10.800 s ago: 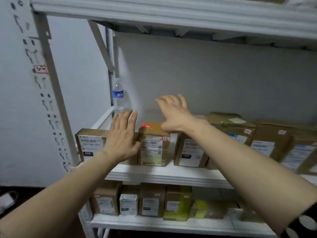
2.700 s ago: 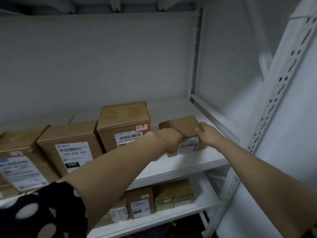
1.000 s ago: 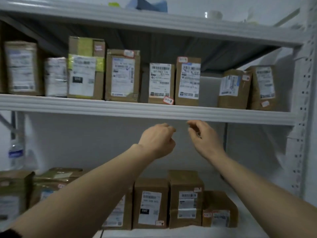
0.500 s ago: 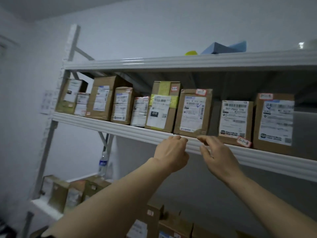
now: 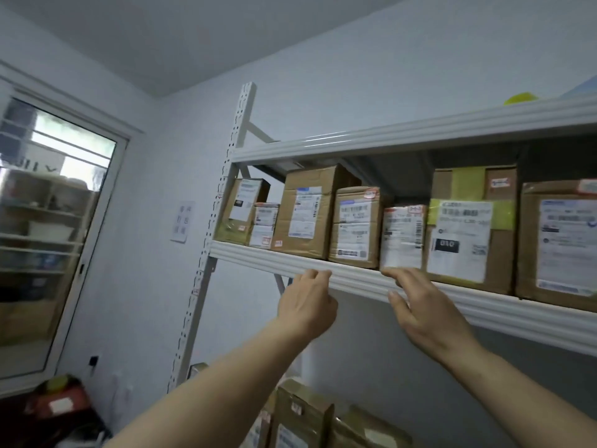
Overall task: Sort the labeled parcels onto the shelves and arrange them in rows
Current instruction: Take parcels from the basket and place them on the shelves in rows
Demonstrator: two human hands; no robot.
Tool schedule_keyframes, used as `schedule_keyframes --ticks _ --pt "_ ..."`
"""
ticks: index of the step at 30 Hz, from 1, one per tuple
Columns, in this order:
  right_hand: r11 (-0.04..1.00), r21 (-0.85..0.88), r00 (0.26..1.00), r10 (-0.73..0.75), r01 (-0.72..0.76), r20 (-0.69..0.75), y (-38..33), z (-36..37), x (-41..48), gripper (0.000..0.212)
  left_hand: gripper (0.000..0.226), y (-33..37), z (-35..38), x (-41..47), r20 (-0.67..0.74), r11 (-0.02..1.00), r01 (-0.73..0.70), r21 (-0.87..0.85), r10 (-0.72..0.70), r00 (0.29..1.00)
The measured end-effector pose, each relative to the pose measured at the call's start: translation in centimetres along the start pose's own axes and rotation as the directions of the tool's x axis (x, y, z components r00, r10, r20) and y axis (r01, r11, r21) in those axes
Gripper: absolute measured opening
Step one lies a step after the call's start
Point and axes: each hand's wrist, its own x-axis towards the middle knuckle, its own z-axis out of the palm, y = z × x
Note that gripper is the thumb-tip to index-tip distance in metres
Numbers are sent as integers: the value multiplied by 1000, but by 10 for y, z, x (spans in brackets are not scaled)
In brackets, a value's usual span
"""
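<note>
Now my left hand (image 5: 308,305) and right hand (image 5: 426,313) reach the upper shelf (image 5: 361,279) lip further left than before, fingers loosely apart, empty

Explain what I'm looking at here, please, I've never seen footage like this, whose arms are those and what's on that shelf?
There is no machine here. A person wears a camera on the head, so this single picture shows what they see, with their own bare arms reaching up into view. The left hand and right hand are raised to the front edge of a white metal shelf. Both hands are empty, fingers loosely spread. On the shelf stands a row of brown cardboard parcels with white shipping labels, among them a tall box and a small white-wrapped parcel just above the right hand. More parcels sit on a lower shelf. A window is at the far left.
</note>
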Motion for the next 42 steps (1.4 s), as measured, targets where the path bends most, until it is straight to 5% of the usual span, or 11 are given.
schedule_keyframes --ticks 9,21,31,42 --pt "998 -54 999 -25 23 -44 -88 78 129 43 51 -159 -54 89 -95 998 59 -25 -61 994" --pt "885 -436 985 -125 165 118 -115 141 223 73 66 -251 -74 151 -106 991 97 95 -87 991" --pt "835 -526 981 -71 158 181 -134 190 281 92 22 -293 -62 217 -150 990 67 123 -48 987" --pt "707 -704 962 136 74 238 -151 225 312 127 61 -320 -41 244 36 998 -62 31 61 998"
